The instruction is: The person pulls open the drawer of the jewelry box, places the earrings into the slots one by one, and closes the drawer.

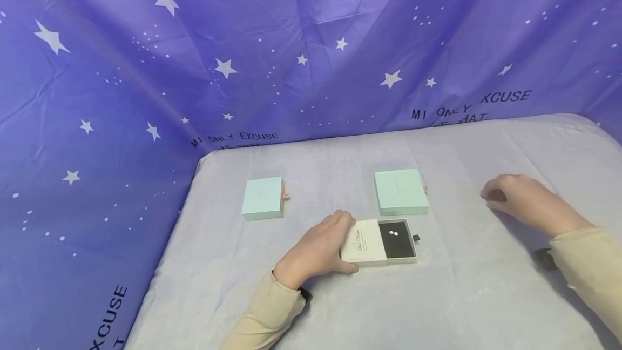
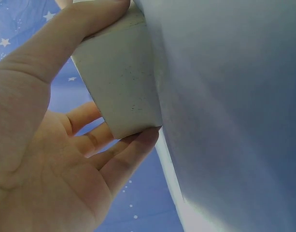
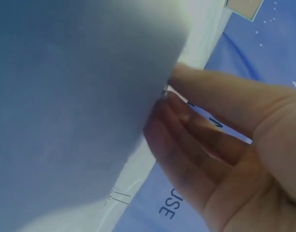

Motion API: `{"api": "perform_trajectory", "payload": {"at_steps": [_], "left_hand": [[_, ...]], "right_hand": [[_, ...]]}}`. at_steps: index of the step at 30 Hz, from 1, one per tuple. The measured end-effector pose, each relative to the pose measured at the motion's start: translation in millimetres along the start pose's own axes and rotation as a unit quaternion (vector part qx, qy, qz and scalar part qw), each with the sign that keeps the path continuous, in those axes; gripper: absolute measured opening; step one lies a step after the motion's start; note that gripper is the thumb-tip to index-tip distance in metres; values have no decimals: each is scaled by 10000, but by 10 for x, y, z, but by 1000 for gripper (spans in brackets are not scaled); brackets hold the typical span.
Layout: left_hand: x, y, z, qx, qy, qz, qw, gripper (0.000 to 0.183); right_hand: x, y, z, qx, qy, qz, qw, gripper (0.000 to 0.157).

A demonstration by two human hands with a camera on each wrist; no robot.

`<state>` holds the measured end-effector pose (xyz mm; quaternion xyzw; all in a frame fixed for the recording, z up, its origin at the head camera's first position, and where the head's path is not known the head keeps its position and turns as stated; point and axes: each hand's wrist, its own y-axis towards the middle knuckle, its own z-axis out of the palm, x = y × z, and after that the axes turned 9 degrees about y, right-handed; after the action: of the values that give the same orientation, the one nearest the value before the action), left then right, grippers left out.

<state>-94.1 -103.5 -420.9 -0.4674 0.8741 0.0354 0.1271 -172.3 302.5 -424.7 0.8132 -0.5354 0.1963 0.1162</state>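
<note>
In the head view my left hand (image 1: 318, 244) grips the closed end of a white jewellery box (image 1: 364, 242), thumb along the near side and fingers at the far side. Its drawer is partly slid out to the right, showing a black insert (image 1: 399, 247) with small shiny pieces (image 1: 393, 234) on it. The left wrist view has the box's plain end (image 2: 121, 82) between thumb and fingers. My right hand (image 1: 522, 201) is apart from the box, low over the cloth on the right. Its thumb and fingertips pinch a small silvery earring (image 3: 164, 91), mostly hidden by the fingers.
Two mint-green boxes with orange tabs, one at left (image 1: 262, 197) and one behind the white box (image 1: 400, 190), stand on the pale cloth-covered table (image 1: 466, 307). Small pinned pieces (image 3: 119, 197) lie on the cloth by my right hand. A purple star-printed curtain (image 1: 291, 96) borders the back and left.
</note>
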Motion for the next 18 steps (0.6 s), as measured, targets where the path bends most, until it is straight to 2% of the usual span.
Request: {"api": "perform_trajectory", "payload": {"at_steps": [10,18], "left_hand": [[0,0,-4,46,-53,-26,10000,70],[-12,-4,-19,91,-87,-79,9999,71]], "right_hand": [[50,-1,4,-154,-68,23,9999,10],[260,5,17,-910,18,-497,9946,14]]}}
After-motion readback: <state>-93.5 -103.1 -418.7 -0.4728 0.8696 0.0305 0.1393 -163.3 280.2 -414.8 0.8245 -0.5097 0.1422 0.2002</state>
